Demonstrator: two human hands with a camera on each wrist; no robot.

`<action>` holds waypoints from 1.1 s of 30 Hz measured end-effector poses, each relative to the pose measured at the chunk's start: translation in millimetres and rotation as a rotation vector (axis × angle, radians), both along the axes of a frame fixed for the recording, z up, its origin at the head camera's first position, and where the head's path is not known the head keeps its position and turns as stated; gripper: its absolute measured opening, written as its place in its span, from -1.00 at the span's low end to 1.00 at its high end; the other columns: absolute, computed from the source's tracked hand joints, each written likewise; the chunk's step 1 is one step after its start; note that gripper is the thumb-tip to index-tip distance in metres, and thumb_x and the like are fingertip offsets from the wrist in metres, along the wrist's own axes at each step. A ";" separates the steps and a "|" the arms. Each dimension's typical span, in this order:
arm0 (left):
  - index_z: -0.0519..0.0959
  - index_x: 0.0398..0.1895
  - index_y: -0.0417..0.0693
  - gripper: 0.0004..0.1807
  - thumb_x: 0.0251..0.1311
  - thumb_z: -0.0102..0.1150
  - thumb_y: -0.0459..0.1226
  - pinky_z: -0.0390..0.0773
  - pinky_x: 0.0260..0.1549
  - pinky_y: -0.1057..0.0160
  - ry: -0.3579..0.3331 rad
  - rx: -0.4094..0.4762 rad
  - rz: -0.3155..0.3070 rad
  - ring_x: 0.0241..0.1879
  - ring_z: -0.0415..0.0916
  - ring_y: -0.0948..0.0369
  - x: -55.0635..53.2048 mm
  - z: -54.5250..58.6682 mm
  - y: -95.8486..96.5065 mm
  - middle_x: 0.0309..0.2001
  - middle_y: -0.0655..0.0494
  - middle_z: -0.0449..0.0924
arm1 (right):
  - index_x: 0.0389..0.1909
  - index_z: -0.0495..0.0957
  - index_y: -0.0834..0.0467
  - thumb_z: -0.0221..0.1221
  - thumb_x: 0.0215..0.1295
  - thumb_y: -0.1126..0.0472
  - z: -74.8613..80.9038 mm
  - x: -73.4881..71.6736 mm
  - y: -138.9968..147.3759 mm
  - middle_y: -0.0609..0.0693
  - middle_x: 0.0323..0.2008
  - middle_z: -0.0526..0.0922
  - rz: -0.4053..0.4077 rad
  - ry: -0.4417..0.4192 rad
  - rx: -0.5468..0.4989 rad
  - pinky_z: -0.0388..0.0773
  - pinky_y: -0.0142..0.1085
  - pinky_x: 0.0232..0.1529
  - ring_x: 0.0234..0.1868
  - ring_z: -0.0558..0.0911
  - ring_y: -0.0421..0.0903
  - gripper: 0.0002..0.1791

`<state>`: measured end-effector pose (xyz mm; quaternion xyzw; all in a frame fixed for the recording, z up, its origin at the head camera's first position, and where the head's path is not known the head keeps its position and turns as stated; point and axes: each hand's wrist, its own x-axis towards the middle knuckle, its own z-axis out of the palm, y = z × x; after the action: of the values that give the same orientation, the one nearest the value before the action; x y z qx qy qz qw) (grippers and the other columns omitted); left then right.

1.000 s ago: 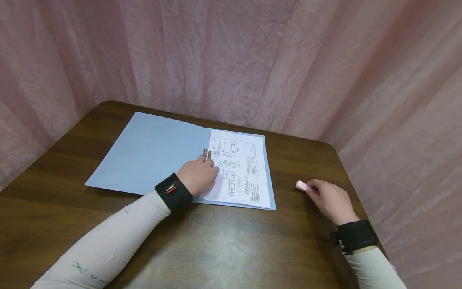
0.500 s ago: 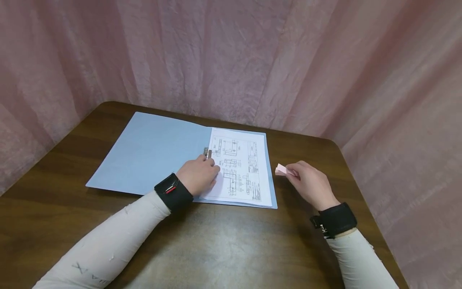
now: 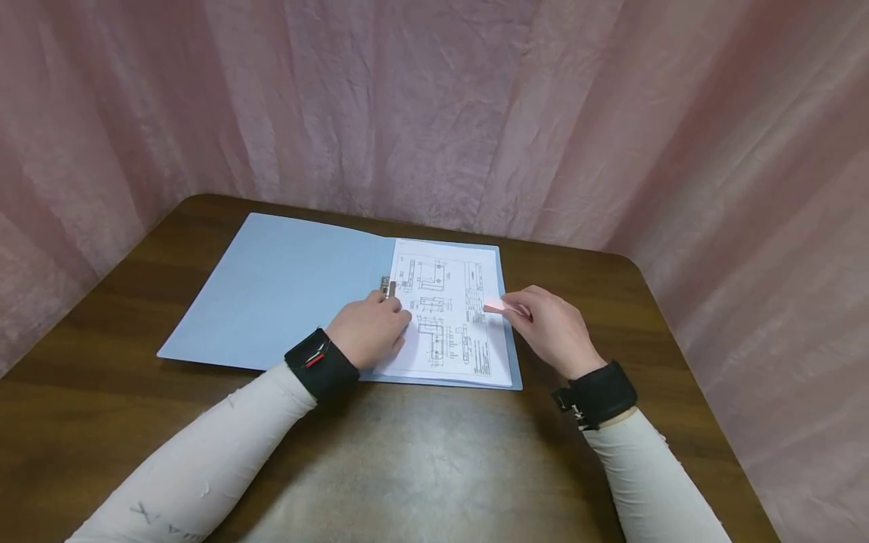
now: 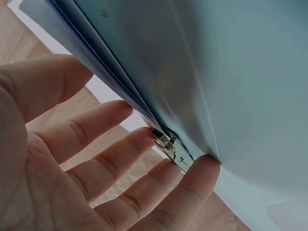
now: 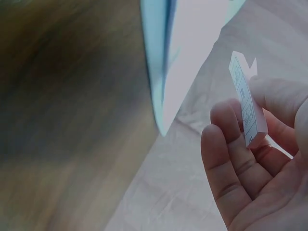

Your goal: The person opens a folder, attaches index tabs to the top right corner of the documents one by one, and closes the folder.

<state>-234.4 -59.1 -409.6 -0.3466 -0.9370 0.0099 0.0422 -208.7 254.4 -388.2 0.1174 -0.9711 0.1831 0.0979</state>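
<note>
A light-blue folder (image 3: 292,279) lies spread on the table, with white sheets (image 3: 448,339) carrying technical drawings over its right half. My left hand (image 3: 370,326) rests at the fold, fingers extended along the edge of the sheets, close by a metal clip (image 4: 166,140). Between thumb and fingers, my right hand (image 3: 553,328) pinches a small pad of pink sticky notes (image 5: 249,108). The pad's top sheet stands partly away from the rest in the right wrist view. In the head view, the pad overlaps the right edge of the top drawing.
The brown wooden table (image 3: 434,460) has rounded far corners. Pink curtains (image 3: 434,113) hang right behind it and along its right side. Black bands (image 3: 600,396) sit on both wrists, over white sleeves.
My right hand has moved left with the pink sticky notes, from the bare table to the sheets' right edge. My left hand has stayed at the fold.
</note>
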 end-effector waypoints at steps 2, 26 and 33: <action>0.77 0.21 -0.11 -0.61 0.46 0.46 -0.10 0.74 -0.03 -0.01 -0.007 -0.001 0.005 0.03 0.62 -0.07 -0.3 -1.4 -0.8 0.05 -0.11 0.76 | 0.20 0.80 0.18 0.50 0.44 0.18 0.0 -1.3 -5.8 0.06 -0.13 0.75 0.006 -0.007 -0.007 0.51 -0.13 -0.25 -0.24 0.58 0.05 -0.63; 0.75 0.24 -0.05 -0.61 0.45 0.46 -0.12 0.70 -0.14 0.02 -0.070 0.066 0.040 -0.05 0.62 0.00 2.2 4.6 -21.3 0.04 -0.03 0.75 | 0.31 0.63 0.10 0.41 0.46 0.33 -1.1 -7.6 -48.3 0.03 -0.03 0.72 0.083 -0.116 -0.290 0.57 -0.10 -0.13 -0.11 0.66 0.02 -0.55; 0.75 0.26 -0.04 -0.60 0.46 0.46 -0.12 0.71 -0.14 0.01 -0.070 0.064 0.045 -0.04 0.65 0.00 1.1 4.4 -21.5 0.06 -0.04 0.75 | 0.20 0.46 0.11 0.39 0.42 0.38 -2.0 -7.8 -49.3 0.09 0.01 0.65 0.056 -0.123 -0.338 0.58 -0.03 0.00 0.04 0.67 0.18 -0.56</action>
<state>-233.2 -80.6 -405.2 -0.3239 -0.9453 -0.0312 0.0204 -216.5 205.1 -390.2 0.1148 -0.9270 0.3534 0.0515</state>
